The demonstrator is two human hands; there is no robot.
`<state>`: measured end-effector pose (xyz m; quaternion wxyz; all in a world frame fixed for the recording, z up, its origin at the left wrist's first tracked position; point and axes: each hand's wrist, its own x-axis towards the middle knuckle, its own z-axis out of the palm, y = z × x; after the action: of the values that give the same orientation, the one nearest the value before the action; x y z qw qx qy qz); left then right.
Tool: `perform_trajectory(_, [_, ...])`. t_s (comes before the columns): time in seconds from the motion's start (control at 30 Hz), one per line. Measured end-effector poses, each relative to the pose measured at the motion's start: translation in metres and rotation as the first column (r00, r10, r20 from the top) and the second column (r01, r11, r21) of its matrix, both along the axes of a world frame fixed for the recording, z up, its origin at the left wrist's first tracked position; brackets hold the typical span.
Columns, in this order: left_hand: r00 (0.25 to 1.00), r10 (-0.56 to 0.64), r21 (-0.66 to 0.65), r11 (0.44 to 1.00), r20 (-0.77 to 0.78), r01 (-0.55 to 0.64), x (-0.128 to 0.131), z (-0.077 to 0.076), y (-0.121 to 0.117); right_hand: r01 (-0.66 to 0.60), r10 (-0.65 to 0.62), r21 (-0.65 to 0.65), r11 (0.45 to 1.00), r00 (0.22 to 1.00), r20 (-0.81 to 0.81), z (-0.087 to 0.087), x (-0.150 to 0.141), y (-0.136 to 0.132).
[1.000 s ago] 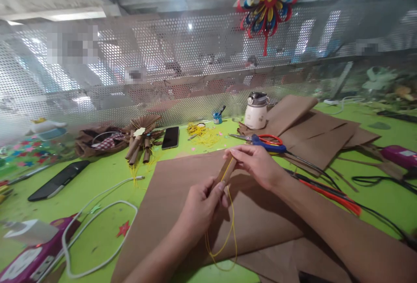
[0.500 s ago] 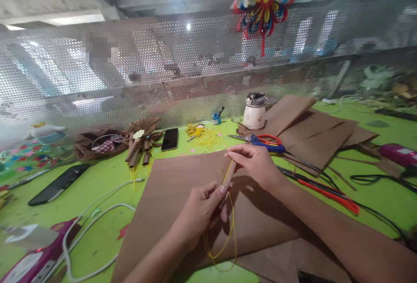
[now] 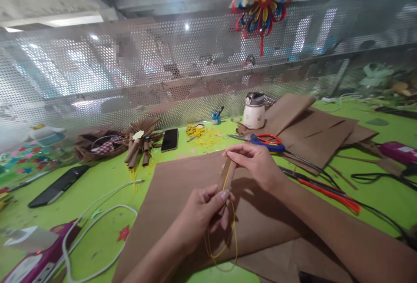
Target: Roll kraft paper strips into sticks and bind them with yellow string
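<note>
A narrow folded strip of brown paper is held upright between both hands, above a large brown paper sheet. My left hand is closed around its lower end, thumb pressed on the front. At the top end, my right hand pinches the strip between thumb and fingers. A yellow string runs along the strip's face and hangs below my left hand in a loose loop. The fingers behind the strip are partly hidden.
Blue-handled scissors lie beyond my right hand, near a white bottle and stacked brown paper. A black-and-red tool lies right. Leftward are a phone, paper rolls, a white cable and a power strip.
My left hand has slid slightly down the strip, so more of it shows between the hands. The right hand keeps its pinch at the top.
</note>
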<state>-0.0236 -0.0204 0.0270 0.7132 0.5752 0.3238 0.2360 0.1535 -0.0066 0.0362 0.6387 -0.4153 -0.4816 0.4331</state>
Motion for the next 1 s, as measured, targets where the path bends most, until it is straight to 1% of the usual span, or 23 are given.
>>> perform_trajectory(0.03, [1.000, 0.008, 0.016, 1.000, -0.002, -0.008, 0.000, 0.000, 0.000, -0.029, 0.029, -0.006, 1.000, 0.998, -0.047, 0.000, 0.000, 0.000])
perform_trajectory(0.1, [1.000, 0.020, 0.051, 0.999, -0.009, -0.019, 0.000, 0.003, -0.001, -0.142, 0.137, -0.015, 0.990, 0.974, -0.182, 0.001, 0.002, -0.001])
perform_trajectory(0.13, [1.000, 0.025, 0.062, 0.998, -0.010, -0.024, 0.000, 0.004, -0.002, -0.218, 0.208, -0.009, 0.976, 0.943, -0.258, 0.002, 0.003, -0.001])
perform_trajectory(0.2, [1.000, 0.022, 0.068, 0.997, 0.006, -0.022, -0.001, 0.009, -0.003, -0.368, 0.343, 0.013, 0.930, 0.855, -0.389, 0.003, 0.005, -0.001])
perform_trajectory(0.23, [1.000, 0.012, 0.070, 0.997, 0.015, -0.013, -0.002, 0.011, -0.004, -0.422, 0.391, 0.026, 0.906, 0.811, -0.435, 0.003, 0.006, 0.000])
perform_trajectory(0.33, [0.999, -0.007, 0.082, 0.997, 0.032, 0.004, -0.005, 0.014, -0.005, -0.516, 0.475, 0.067, 0.854, 0.722, -0.503, 0.003, 0.009, 0.001])
perform_trajectory(0.43, [0.998, -0.028, 0.076, 0.997, 0.062, 0.023, -0.010, 0.013, -0.004, -0.555, 0.522, 0.102, 0.826, 0.683, -0.511, 0.003, 0.011, 0.002])
perform_trajectory(0.5, [0.995, -0.068, 0.103, 0.993, 0.074, 0.060, -0.014, 0.010, -0.002, -0.577, 0.558, 0.116, 0.808, 0.689, -0.462, 0.005, 0.012, 0.000])
perform_trajectory(0.57, [0.996, -0.084, 0.197, 0.978, 0.042, 0.074, -0.017, 0.007, 0.000, -0.606, 0.605, 0.121, 0.786, 0.714, -0.353, 0.009, 0.011, -0.005])
perform_trajectory(0.67, [0.995, -0.062, 0.389, 0.917, -0.074, 0.086, -0.019, 0.007, 0.000, -0.612, 0.624, 0.118, 0.782, 0.765, -0.159, 0.014, 0.011, -0.013])
perform_trajectory(0.77, [0.985, -0.072, 0.507, 0.850, -0.158, 0.144, -0.016, 0.011, -0.003, -0.594, 0.602, 0.120, 0.796, 0.797, -0.049, 0.014, 0.014, -0.017])
perform_trajectory(0.83, [0.979, -0.090, 0.557, 0.811, -0.181, 0.178, -0.014, 0.014, -0.004, -0.618, 0.621, 0.095, 0.780, 0.784, 0.001, 0.013, 0.016, -0.017])
perform_trajectory(0.9, [0.975, -0.081, 0.606, 0.772, -0.206, 0.192, -0.014, 0.016, -0.003, -0.650, 0.647, 0.066, 0.757, 0.760, 0.069, 0.012, 0.019, -0.017])
perform_trajectory(1.0, [0.963, -0.014, 0.674, 0.712, -0.269, 0.199, -0.014, 0.017, -0.001, -0.665, 0.649, 0.025, 0.746, 0.735, 0.198, 0.014, 0.021, -0.017])
